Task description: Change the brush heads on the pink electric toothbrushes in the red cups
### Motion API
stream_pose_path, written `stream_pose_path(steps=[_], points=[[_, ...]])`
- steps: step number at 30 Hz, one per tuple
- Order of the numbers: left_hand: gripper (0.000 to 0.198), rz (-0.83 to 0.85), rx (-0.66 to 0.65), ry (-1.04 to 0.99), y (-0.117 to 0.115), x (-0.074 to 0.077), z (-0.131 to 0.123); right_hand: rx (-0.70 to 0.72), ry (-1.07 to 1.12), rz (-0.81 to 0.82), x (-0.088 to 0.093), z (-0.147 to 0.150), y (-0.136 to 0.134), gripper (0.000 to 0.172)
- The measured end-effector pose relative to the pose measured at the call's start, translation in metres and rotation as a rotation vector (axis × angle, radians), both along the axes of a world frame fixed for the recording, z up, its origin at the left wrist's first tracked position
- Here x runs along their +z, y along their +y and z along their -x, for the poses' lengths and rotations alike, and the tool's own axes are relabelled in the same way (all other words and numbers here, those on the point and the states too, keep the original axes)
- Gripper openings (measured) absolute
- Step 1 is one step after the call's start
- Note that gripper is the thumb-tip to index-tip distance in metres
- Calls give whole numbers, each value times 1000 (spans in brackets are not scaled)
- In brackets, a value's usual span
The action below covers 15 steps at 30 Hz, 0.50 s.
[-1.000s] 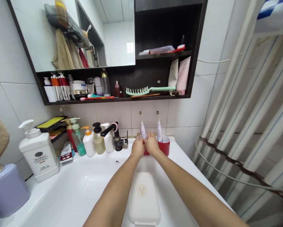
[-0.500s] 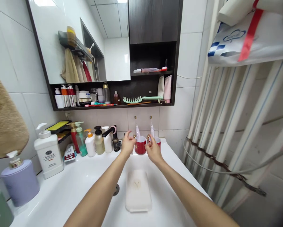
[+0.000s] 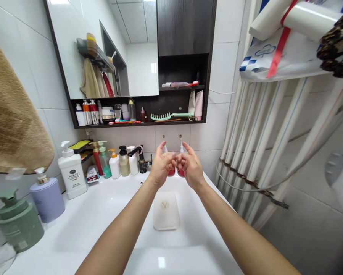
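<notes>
My left hand and my right hand are raised above the back of the white sink, with their fingertips close together. Both have thumbs and fingers apart, and I see nothing held in either. Behind them stand two red cups, mostly covered by the hands, with a pale pointed tube rising from each. Below the hands, a whitish oblong case lies in the basin.
Pump bottles and a black faucet line the back left rim. A lavender dispenser and a green one stand at left. A mirrored cabinet hangs above; white pipes run down the right.
My hands have come closer together, with the fingers turned inward, and now cover most of the red cups. The camera view has shifted, showing more of the left counter.
</notes>
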State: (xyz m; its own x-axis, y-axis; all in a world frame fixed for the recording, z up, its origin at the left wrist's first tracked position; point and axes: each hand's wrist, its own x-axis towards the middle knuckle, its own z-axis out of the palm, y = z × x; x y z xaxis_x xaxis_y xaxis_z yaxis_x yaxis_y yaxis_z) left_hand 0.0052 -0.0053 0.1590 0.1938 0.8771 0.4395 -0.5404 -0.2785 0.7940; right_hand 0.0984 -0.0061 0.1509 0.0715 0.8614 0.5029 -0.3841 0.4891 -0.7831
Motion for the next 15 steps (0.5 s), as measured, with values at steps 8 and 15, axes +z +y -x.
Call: stream_pose_path(steps=[8,15], points=[[59,122,-199,247,-7,5,6,74,-114,248,10,-4,-11,48],[68,178,-260,426,-13,-1,-14,67,-469,354,2,-23,-11,51]])
